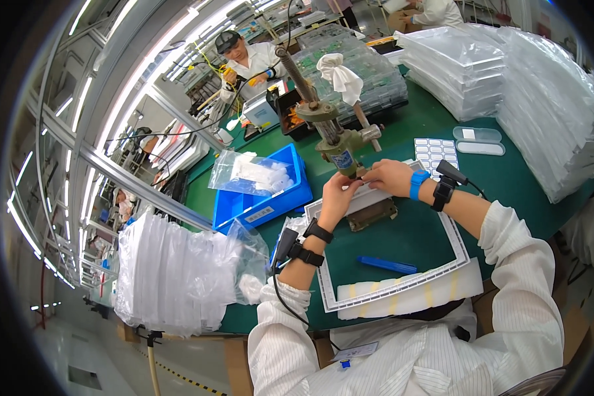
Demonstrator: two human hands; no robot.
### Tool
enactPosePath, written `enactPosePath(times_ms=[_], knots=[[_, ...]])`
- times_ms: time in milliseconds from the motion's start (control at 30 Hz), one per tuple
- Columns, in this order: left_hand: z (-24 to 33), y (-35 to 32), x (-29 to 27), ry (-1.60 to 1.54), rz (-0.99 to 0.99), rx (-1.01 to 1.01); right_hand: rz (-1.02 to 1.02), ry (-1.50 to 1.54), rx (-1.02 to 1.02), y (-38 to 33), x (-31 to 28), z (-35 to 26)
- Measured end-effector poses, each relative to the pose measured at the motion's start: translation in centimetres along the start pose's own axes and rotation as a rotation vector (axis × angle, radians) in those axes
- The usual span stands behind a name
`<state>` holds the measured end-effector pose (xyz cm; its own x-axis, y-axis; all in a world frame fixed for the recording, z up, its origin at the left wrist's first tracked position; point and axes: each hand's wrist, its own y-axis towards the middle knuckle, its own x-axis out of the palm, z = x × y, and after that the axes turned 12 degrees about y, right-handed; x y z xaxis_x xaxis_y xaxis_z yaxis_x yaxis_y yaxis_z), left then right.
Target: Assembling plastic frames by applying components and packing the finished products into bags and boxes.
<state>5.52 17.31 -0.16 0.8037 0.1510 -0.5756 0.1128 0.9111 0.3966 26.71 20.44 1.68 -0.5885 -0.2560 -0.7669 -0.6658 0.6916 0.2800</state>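
Note:
A white rectangular frame (461,241) lies on the green table in front of me, its far side resting on the metal base (371,216) of a green hand press (335,142). Just below the press ram, my left hand (338,198) has its fingers pinched together at the frame's far side. My right hand (391,177) reaches in from the right, fingertips bent closed beside the left ones. Whatever sits between the fingertips is too small and hidden to name. Inside the frame's opening lies a blue pen-like tool (387,265).
Left stands a blue bin (263,214) with bagged white parts; nearer are wrapped stacks (171,277). More wrapped stacks (548,105) rise at right, near a label sheet (434,153) and a clear case (478,140). White foam (435,290) lies under the frame's near edge. A co-worker (247,59) sits across.

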Motion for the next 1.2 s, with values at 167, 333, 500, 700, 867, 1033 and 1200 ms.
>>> enactPosePath(times_ms=[167,333,500,700,867,1033,1200], knots=[[0.8,-0.6,-0.2,0.139,0.003,0.042,-0.001,0.005,-0.036,0.2,0.3,0.2],[1.1,-1.1,0.0,0.252,0.057,0.112,0.007,0.01,-0.059,-0.1,0.4,0.2],[1.3,-1.1,-0.2,0.218,0.052,0.062,-0.022,0.017,-0.019,0.2,0.1,-0.4],[1.0,-0.8,0.1,0.21,0.035,0.057,-0.042,0.035,0.002,0.1,-0.7,-0.4],[1.6,-1.3,-0.1,0.198,0.025,0.063,-0.145,-0.255,0.308,-0.1,-8.7,-2.4],[1.5,-2.0,-0.7,0.221,0.035,0.076,0.441,-0.15,0.118,6.3,-15.5,-2.4],[0.4,-1.4,0.4,0.232,0.105,0.114,0.682,0.299,0.005,15.8,-16.2,-4.1]])
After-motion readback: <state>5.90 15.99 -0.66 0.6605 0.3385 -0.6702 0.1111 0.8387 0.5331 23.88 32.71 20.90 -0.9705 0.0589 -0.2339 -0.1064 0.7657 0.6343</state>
